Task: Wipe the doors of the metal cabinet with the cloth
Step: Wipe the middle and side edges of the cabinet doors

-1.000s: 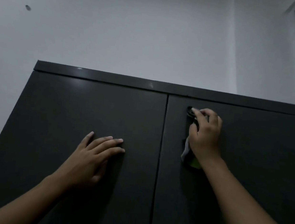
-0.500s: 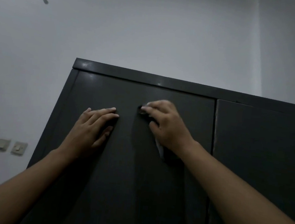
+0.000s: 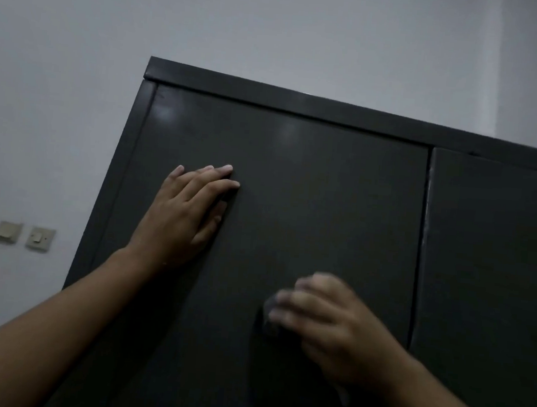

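A dark metal cabinet [image 3: 326,182] fills the view, its two doors split by a vertical seam right of centre. My left hand [image 3: 186,216] lies flat on the upper left door, fingers straight and together. Lower down on the same door, my right hand [image 3: 331,330] is blurred by motion and holds a cloth [image 3: 269,319] against the metal. Only a dark bunched edge of the cloth shows past the fingertips, plus a pale strip under the wrist; the hand hides the remainder.
A pale wall stands behind and to the left of the cabinet. Two wall switches [image 3: 23,235] sit low on the left wall. The right door [image 3: 494,253] shows no hand on it.
My right hand with the cloth has crossed from the right door to the left door, then slid down it. The left hand stays pressed flat on the left door. The camera has swung left.
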`<state>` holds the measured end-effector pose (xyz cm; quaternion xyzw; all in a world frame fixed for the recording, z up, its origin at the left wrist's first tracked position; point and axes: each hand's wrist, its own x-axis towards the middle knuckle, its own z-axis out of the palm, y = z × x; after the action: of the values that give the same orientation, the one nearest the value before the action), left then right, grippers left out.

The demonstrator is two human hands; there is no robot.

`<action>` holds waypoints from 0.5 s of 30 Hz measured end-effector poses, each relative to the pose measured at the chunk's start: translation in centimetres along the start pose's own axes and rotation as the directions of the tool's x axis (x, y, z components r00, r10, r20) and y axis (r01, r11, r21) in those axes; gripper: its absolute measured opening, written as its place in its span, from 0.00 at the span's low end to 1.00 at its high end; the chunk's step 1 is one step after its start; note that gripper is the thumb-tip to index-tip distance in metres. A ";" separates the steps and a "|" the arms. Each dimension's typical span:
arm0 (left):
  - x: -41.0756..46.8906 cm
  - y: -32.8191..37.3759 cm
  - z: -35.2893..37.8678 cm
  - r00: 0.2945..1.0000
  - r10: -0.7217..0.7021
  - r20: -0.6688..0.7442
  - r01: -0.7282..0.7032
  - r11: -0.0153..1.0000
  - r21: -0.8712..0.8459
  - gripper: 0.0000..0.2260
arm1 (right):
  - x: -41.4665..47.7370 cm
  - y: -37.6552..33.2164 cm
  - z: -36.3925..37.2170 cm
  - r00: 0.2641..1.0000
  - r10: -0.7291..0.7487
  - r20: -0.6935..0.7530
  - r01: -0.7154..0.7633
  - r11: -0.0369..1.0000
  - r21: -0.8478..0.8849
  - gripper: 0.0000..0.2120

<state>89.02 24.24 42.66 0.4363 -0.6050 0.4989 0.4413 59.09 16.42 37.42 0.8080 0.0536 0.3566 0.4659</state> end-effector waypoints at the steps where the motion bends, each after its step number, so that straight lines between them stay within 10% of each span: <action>1: 0.0 0.0 0.0 1.000 -0.001 -0.005 0.001 1.000 -0.003 0.20 | 1.1 1.4 -0.3 0.989 0.129 -0.067 -0.130 0.991 -0.018 0.16; 6: -0.1 0.0 0.1 1.000 0.002 -0.011 -0.002 1.000 -0.017 0.19 | 6.7 3.8 0.0 0.783 0.544 -0.301 -0.564 0.825 0.024 0.19; 15: -0.4 -0.9 -0.9 0.994 0.031 0.100 -0.027 0.999 -0.040 0.22 | 8.5 1.0 1.2 0.998 0.027 0.062 -0.025 0.999 -0.028 0.18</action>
<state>90.05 25.06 42.56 0.4435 -0.6423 0.4708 0.4112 65.84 18.58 42.27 0.8130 0.0234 0.3378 0.4737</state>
